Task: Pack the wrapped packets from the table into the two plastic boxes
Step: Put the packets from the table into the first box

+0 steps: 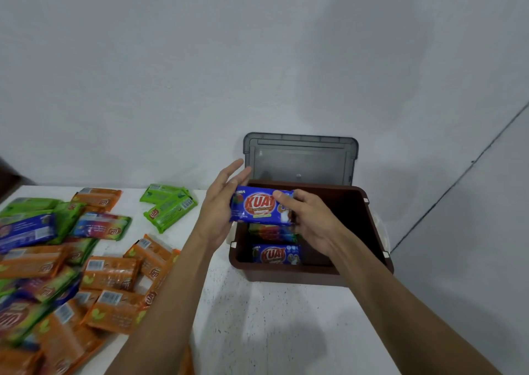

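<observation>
- Now the right hand (pixel 309 220) grips one end of a blue packet (pixel 259 207), with the thumb on top and the fingers curled round the end.
- The left hand (pixel 219 205) has straight fingers and lies flat against the other end. I think it steadies the packet and keeps it level.
- The blue packet is up in the air between both hands, with its name side up, just over the left part of the brown box (pixel 375 231).
- I think it is held flat like that so it can go down neatly on the ones inside.
- Two more lie in the box under the hands: a second blue packet (pixel 276 255) by the front wall and a rainbow packet (pixel 267 231) behind it.
- The grey lid (pixel 300 157) stands up behind the box, so the top is open for packing.
- A big pile of packets (pixel 111 274), orange, green and blue, waits on the tabletop (pixel 272 331) to the left of the hands.
- Only one box shows; I cannot see the other one.
</observation>
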Demonstrator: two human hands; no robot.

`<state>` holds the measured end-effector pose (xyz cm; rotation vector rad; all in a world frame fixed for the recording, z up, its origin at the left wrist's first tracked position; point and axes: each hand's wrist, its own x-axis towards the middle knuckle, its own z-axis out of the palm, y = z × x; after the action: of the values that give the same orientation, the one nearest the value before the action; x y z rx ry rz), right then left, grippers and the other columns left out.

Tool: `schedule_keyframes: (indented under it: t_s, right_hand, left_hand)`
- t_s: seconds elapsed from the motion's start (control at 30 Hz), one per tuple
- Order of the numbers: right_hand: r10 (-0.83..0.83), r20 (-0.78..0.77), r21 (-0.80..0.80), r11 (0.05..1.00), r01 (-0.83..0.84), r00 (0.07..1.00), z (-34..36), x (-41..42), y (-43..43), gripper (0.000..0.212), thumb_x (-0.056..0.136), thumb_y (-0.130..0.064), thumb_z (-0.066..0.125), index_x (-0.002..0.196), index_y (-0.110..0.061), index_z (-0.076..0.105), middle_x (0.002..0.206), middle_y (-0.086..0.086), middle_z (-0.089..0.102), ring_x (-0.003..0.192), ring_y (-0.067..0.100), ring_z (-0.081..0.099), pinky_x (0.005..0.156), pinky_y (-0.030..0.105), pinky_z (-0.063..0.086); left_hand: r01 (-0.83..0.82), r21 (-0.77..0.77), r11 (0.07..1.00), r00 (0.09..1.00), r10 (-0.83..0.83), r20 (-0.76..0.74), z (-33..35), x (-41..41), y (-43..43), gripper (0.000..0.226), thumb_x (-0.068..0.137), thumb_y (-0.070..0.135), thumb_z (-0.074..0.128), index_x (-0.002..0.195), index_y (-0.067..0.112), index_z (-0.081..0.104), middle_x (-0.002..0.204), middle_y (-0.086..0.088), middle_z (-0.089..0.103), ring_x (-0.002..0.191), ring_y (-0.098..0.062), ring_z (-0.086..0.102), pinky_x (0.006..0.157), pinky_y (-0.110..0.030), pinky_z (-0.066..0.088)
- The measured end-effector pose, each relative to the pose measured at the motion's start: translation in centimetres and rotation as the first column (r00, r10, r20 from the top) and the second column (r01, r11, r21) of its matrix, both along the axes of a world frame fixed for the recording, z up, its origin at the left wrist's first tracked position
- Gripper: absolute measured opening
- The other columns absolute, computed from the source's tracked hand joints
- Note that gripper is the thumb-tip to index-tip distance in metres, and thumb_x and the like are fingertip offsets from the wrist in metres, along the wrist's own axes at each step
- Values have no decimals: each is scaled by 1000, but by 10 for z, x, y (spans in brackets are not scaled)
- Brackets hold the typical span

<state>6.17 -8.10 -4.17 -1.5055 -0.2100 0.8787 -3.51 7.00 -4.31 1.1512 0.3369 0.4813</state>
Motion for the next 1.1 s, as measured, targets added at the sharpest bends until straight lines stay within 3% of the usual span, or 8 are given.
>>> schedule_keyframes:
  t_s: [0.07, 0.13, 0.2, 0.3, 0.6, 0.7, 0.9, 1.1]
  right_hand:
    - [-8, 72, -21, 1000, 9, 997, 1, 7, -10, 37, 84, -33, 75, 107, -7, 61, 100, 8, 76, 92, 20, 74, 85, 41, 59]
    - [-40, 146, -69, 996, 51, 988, 0, 15, -21, 35, 84, -32, 74, 104, -7, 61, 100, 8, 75, 89, 18, 74, 78, 36, 60]
    - [-54, 211, -138, 987, 85, 976, -5, 23, -33, 35, 83, -33, 75, 102, -6, 61, 99, 8, 74, 89, 18, 73, 81, 38, 60]
    - [-6, 237, -263, 962, 70, 972, -13, 30, -45, 35, 83, -33, 74, 102, -7, 61, 99, 7, 72, 90, 19, 72, 84, 41, 60]
    - [202, 169, -474, 875, -100, 965, -30, 14, -34, 33, 84, -23, 75, 110, -14, 57, 105, 4, 65, 94, 18, 68, 74, 32, 60]
    - [243, 109, -489, 857, -161, 964, -36, 10, -26, 32, 84, -22, 76, 109, -15, 57, 113, 7, 66, 97, 18, 67, 85, 38, 59]
    - [453, 345, -694, 713, -102, 822, -45, 8, -18, 44, 83, -26, 76, 120, -10, 58, 125, 7, 63, 104, 15, 62, 80, 30, 55]
    - [476, 375, -746, 665, -47, 795, -51, 10, -14, 52, 79, -30, 80, 122, -12, 57, 126, 9, 62, 111, 21, 63, 89, 37, 56]
  left_hand:
    - [-39, 147, 988, 996, 50, -69, -8, 3, -3, 32, 102, 21, 41, 132, 21, 53, 129, 3, 61, 113, 1, 59, 84, -25, 56]
    - [-114, 416, 902, 978, 176, -113, -18, 3, 0, 29, 102, 20, 42, 128, 20, 56, 126, 5, 61, 108, 9, 57, 85, -12, 48]
    - [-112, 655, 748, 945, 283, -162, -30, 1, 7, 28, 101, 20, 45, 125, 24, 58, 128, 8, 58, 114, 4, 52, 95, -16, 42]
    - [0, 782, 623, 914, 318, -253, -51, -1, 15, 29, 99, 20, 49, 126, 23, 59, 134, 0, 54, 126, -14, 45, 106, -31, 37]
    - [32, 691, 722, 909, 267, -321, -68, -6, 13, 29, 100, 35, 44, 127, 29, 56, 123, 3, 62, 106, -19, 62, 84, -42, 57]
    - [30, 682, 731, 910, 262, -322, -68, -6, 13, 30, 100, 35, 44, 127, 30, 55, 124, 2, 61, 105, -19, 63, 81, -41, 58]
    - [6, 656, 755, 915, 260, -308, -74, -7, 13, 30, 100, 36, 45, 128, 30, 54, 126, 2, 59, 104, -19, 63, 80, -41, 59]
    - [-10, 657, 754, 920, 264, -289, -77, -6, 14, 31, 100, 36, 44, 129, 29, 54, 128, 4, 58, 103, -17, 62, 78, -36, 59]
